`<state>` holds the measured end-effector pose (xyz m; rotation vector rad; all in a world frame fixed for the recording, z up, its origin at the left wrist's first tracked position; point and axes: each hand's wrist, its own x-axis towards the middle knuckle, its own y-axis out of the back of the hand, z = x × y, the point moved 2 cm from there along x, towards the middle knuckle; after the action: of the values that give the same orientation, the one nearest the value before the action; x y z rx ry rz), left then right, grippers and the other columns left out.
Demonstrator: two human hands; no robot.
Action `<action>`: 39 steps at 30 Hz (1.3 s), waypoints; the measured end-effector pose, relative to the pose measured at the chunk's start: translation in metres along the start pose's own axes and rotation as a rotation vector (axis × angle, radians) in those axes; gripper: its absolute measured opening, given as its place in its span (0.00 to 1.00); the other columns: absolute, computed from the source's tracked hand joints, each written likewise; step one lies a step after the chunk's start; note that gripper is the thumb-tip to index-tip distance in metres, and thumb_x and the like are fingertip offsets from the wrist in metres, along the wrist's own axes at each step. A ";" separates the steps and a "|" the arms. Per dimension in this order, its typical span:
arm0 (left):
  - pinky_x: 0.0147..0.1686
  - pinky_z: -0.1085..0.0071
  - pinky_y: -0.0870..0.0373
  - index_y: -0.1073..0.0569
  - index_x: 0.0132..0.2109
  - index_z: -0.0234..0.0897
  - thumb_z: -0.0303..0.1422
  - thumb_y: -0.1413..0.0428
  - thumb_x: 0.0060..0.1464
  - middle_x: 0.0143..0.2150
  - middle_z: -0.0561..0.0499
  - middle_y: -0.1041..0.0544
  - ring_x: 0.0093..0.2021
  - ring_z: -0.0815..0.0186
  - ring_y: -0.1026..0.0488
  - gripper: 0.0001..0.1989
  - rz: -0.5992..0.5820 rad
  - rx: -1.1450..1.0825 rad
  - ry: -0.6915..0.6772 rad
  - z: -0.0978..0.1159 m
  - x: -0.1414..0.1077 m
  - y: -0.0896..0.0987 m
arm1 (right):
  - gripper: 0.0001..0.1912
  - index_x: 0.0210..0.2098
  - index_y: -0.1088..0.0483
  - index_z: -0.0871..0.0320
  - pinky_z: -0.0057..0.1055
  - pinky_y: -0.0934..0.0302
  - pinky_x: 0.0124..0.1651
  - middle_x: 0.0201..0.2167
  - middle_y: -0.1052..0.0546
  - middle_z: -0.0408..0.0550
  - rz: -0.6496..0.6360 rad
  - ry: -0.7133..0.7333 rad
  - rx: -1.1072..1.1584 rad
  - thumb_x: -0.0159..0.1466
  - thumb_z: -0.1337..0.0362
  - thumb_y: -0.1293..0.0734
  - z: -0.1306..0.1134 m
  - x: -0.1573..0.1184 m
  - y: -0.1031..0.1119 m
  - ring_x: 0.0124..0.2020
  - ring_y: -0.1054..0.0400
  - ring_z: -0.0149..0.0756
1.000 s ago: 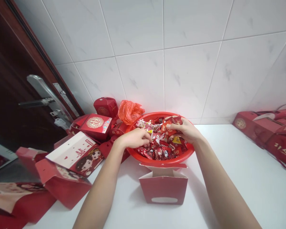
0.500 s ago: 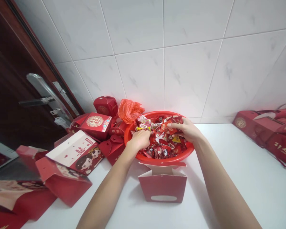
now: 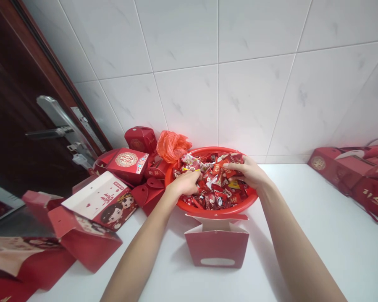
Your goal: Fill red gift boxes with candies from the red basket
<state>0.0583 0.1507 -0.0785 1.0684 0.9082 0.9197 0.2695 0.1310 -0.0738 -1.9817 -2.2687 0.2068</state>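
A red plastic basket full of wrapped candies stands against the tiled wall. My left hand reaches over its left side, fingers curled down among the candies, and its fingertips are hidden. At the right side, my right hand is closed on several red wrapped candies, thumb on top, just above the pile. Between my forearms, in front of the basket, a red paper candy box stands upright with its top flaps open. Its inside is mostly hidden.
Red gift boxes crowd the left, one with a white lid panel and cartoon figures. A crumpled red plastic bag lies behind the basket's left edge. More red boxes stand at the right. A dark door is at far left.
My left hand has shifted slightly, its thumb and fingers a little more apart. My right hand keeps its candies at nearly the same spot. The whole view has shifted slightly.
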 end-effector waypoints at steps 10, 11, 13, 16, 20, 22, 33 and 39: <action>0.30 0.70 0.37 0.21 0.32 0.35 0.37 0.45 0.56 0.26 0.53 0.26 0.27 0.66 0.32 0.12 0.351 -0.486 -0.225 -0.015 -0.006 0.033 | 0.12 0.33 0.25 0.58 0.24 0.31 0.25 0.27 0.21 0.44 -0.018 -0.016 -0.037 0.51 0.63 0.23 -0.001 0.002 0.001 0.25 0.27 0.31; 0.29 0.71 0.39 0.22 0.30 0.35 0.38 0.45 0.56 0.23 0.54 0.29 0.25 0.67 0.35 0.13 0.373 -0.507 -0.234 -0.015 -0.008 0.035 | 0.12 0.33 0.26 0.57 0.25 0.31 0.25 0.27 0.21 0.44 -0.023 -0.008 -0.038 0.51 0.63 0.23 -0.001 0.002 0.000 0.26 0.27 0.32; 0.26 0.71 0.44 0.27 0.25 0.36 0.42 0.45 0.56 0.19 0.57 0.37 0.22 0.69 0.42 0.17 0.399 -0.531 -0.236 -0.014 -0.009 0.036 | 0.11 0.32 0.26 0.57 0.25 0.31 0.26 0.27 0.21 0.44 -0.033 0.009 -0.043 0.51 0.64 0.23 -0.001 0.003 0.000 0.27 0.26 0.33; 0.25 0.70 0.50 0.38 0.20 0.38 0.47 0.47 0.57 0.18 0.59 0.46 0.21 0.71 0.48 0.23 0.435 -0.561 -0.220 -0.013 -0.008 0.034 | 0.11 0.33 0.26 0.57 0.26 0.31 0.26 0.26 0.21 0.45 -0.045 0.018 -0.052 0.52 0.63 0.24 -0.001 0.002 0.000 0.27 0.27 0.33; 0.28 0.70 0.49 0.42 0.21 0.39 0.50 0.48 0.57 0.21 0.58 0.46 0.24 0.70 0.48 0.24 0.454 -0.582 -0.237 -0.008 -0.005 0.032 | 0.15 0.36 0.25 0.58 0.28 0.29 0.30 0.28 0.20 0.47 -0.077 -0.008 -0.049 0.51 0.61 0.22 -0.002 0.000 -0.001 0.30 0.25 0.35; 0.29 0.70 0.48 0.43 0.22 0.40 0.50 0.49 0.57 0.22 0.58 0.47 0.25 0.70 0.47 0.24 0.464 -0.587 -0.247 -0.004 -0.005 0.031 | 0.19 0.38 0.24 0.58 0.29 0.27 0.33 0.32 0.19 0.47 -0.097 -0.010 -0.033 0.49 0.61 0.20 -0.003 -0.001 -0.001 0.34 0.24 0.36; 0.25 0.71 0.44 0.30 0.26 0.36 0.56 0.46 0.54 0.21 0.54 0.29 0.22 0.69 0.40 0.26 0.489 -0.717 -0.204 0.020 -0.018 0.034 | 0.19 0.38 0.21 0.58 0.37 0.24 0.44 0.39 0.18 0.50 -0.245 0.002 0.068 0.47 0.64 0.18 -0.003 0.000 -0.008 0.39 0.23 0.39; 0.27 0.71 0.38 0.28 0.25 0.37 0.54 0.44 0.54 0.21 0.53 0.26 0.23 0.68 0.35 0.25 0.572 -0.813 -0.254 0.030 -0.026 0.035 | 0.23 0.41 0.22 0.58 0.35 0.23 0.38 0.39 0.18 0.49 -0.280 -0.001 0.057 0.46 0.64 0.18 -0.015 -0.009 -0.017 0.38 0.23 0.40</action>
<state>0.0711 0.1247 -0.0340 0.6950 -0.0416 1.4169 0.2569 0.1199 -0.0559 -1.6137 -2.4759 0.2407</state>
